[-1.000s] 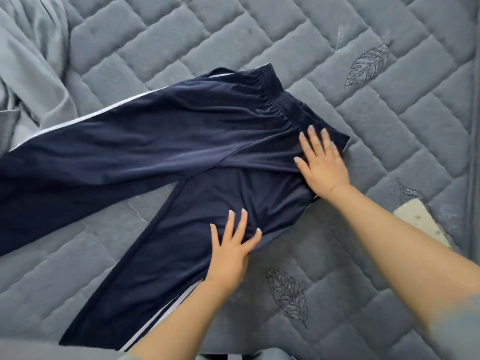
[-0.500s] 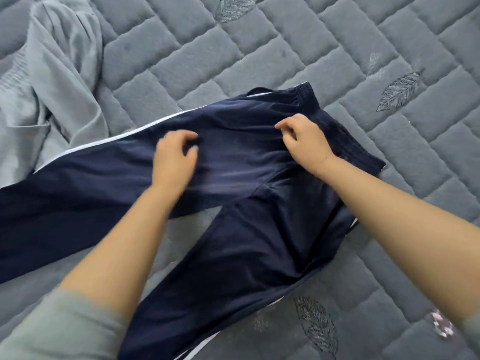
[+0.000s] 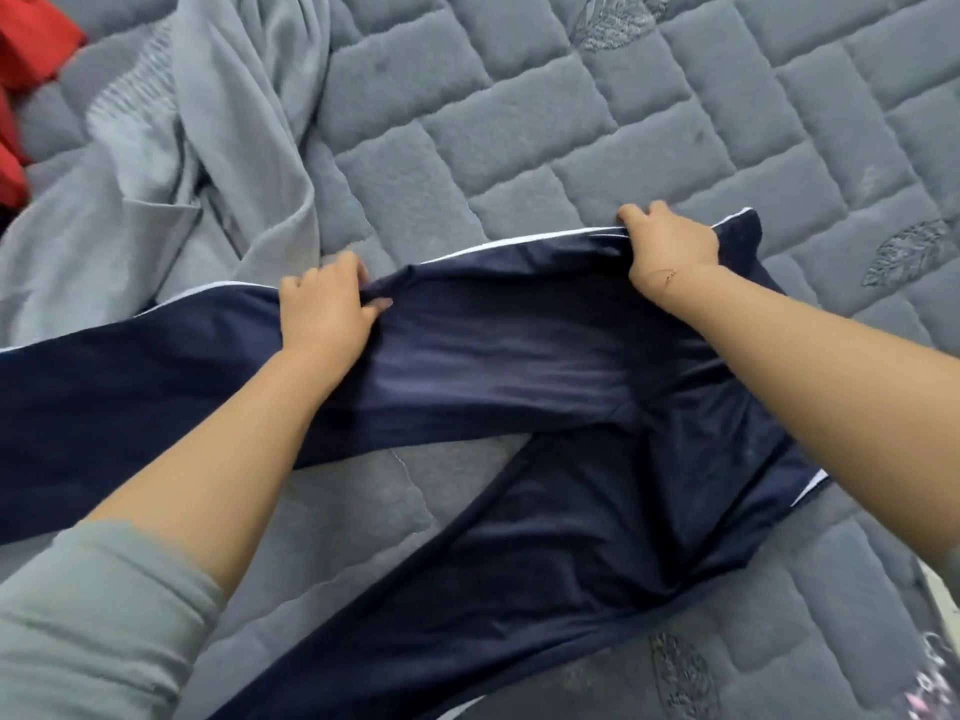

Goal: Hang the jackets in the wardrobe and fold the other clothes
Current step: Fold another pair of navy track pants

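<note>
Navy trousers (image 3: 519, 366) with a white side stripe are spread across a grey quilted bed (image 3: 519, 122) at centre frame. The far edge is gripped by the left hand (image 3: 324, 309) and, nearer the waistband, by the right hand (image 3: 670, 246), fingers curled into the cloth. A grey garment (image 3: 208, 148) is heaped at upper left, beside what appears to be red fabric (image 3: 26, 54).

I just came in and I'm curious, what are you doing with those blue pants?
A person is folding navy track pants on a grey quilted bed cover. The left hand and right hand both grip the far edge of the upper leg. A grey garment and something red lie further back.
</note>
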